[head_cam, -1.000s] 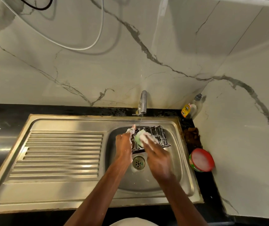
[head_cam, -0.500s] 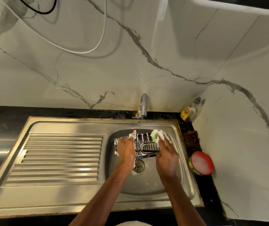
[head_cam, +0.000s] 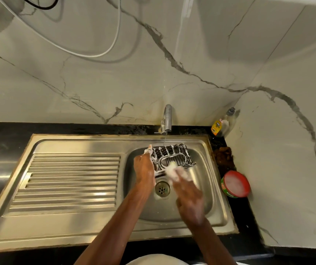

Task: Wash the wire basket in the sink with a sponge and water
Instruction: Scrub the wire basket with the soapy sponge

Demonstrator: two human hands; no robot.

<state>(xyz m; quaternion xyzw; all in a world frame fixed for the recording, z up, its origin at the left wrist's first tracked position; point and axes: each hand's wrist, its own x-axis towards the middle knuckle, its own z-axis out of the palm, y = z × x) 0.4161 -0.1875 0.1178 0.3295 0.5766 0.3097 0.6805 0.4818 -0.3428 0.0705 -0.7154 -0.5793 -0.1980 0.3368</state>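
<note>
under the tap (head_cam: 167,118), our right hand (head_cam: 188,196) closes its fingers (head_cam: 180,174) on the sudsy sponge (head_cam: 172,167) against the wire basket (head_cam: 172,156); our left hand (head_cam: 144,169) clamps the basket's left edge, tilted over the sink (head_cam: 210,197) drain (head_cam: 162,188). we judge soaping well along, rinsing left, with water trickling.
</note>
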